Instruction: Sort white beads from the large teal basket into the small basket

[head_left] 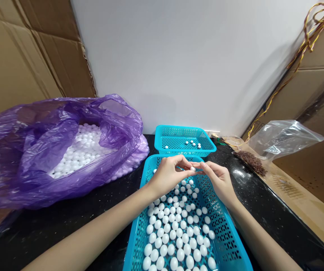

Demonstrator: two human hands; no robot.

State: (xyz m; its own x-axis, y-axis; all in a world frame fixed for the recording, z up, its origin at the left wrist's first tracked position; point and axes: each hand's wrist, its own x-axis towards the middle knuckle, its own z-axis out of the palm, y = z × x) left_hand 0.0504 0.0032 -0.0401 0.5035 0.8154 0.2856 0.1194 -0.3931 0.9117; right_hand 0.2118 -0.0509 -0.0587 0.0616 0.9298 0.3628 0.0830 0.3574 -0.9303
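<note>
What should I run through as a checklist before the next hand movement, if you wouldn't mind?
1. White ball secure: ok, it sits between the thumb and fingers of the left hand.
2. Right hand also gripping something: cannot tell; its fingertips are right beside the ball.
3. Near basket under both hands: ok, with many loose balls inside.
4. Far basket uncovered: ok, it is open on top and holds a few balls.
5. Purple bag open: ok, white balls show through its mouth.
6. Clear bag at the right sealed: cannot tell.
</note>
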